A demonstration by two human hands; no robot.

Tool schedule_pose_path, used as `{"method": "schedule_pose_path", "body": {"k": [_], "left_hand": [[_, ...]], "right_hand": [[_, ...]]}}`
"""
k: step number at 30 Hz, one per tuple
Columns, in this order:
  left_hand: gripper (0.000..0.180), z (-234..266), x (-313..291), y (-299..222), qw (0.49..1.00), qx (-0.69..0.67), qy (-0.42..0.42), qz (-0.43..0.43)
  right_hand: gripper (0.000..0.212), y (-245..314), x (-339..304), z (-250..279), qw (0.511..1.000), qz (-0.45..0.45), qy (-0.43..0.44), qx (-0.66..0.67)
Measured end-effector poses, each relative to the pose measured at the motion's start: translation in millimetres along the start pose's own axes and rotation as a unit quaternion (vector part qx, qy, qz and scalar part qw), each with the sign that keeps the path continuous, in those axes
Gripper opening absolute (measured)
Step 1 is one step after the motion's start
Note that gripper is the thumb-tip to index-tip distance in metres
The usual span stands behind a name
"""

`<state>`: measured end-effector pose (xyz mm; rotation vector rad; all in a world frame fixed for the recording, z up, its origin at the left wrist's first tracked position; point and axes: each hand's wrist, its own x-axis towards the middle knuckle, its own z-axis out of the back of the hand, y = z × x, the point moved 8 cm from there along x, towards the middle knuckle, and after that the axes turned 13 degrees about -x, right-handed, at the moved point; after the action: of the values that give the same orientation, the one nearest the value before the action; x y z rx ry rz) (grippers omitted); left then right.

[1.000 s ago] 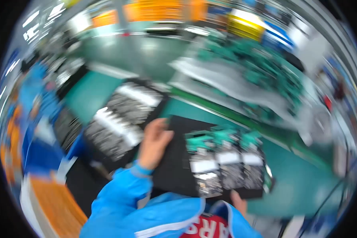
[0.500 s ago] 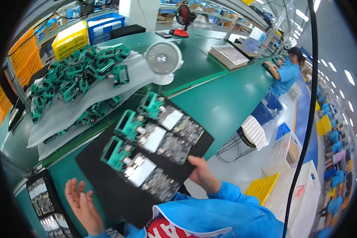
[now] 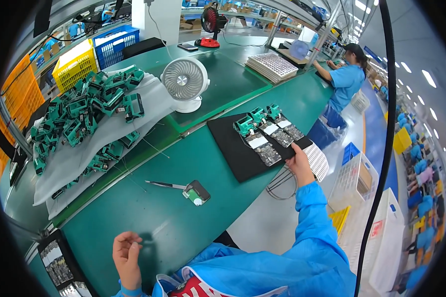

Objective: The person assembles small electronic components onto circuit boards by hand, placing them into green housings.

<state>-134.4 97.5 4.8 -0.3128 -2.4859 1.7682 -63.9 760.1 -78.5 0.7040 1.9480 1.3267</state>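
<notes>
My right hand (image 3: 299, 162) grips the near right edge of a flat black pad (image 3: 228, 148), reaching out to the right. On that pad lie three circuit boards (image 3: 265, 147) side by side, each with a silver-white plate and a green plastic frame (image 3: 244, 125) at its far end. My left hand (image 3: 128, 253) is held over the near left of the green table, fingers loosely curled and apart, with nothing in it. Between the hands, a slim pen-like tool (image 3: 166, 185) lies against a small green and black module (image 3: 197, 192).
A heap of green plastic frames (image 3: 79, 106) lies on grey sheets (image 3: 151, 106) at the left, beside a white fan (image 3: 184, 81). Another black tray (image 3: 59, 265) with boards stands near left. White trays (image 3: 271, 67) are stacked farther back; a co-worker (image 3: 349, 74) sits at far right.
The pad with its three boards has moved away and to the right with my right hand, uncovering the tool and small module. My left hand has shifted slightly right, its fingers more curled.
</notes>
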Motion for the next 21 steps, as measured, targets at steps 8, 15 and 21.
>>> {"method": "schedule_pose_path", "body": {"k": [8, 15, 21], "left_hand": [[0.024, 18, -10, 16, 0.997, 0.071, -0.006, -0.005], [0.020, -4, -7, 16, 0.979, 0.198, 0.043, -0.036], [0.019, 14, -21, 2, 0.901, 0.415, 0.029, -0.121]], "right_hand": [[0.067, 37, -82, -81, 0.688, 0.463, -0.185, -0.527], [0.050, 0, -156, -203, 0.573, 0.472, 0.030, -0.669], [0.037, 24, -58, -146, 0.525, 0.485, -0.073, -0.696]]}}
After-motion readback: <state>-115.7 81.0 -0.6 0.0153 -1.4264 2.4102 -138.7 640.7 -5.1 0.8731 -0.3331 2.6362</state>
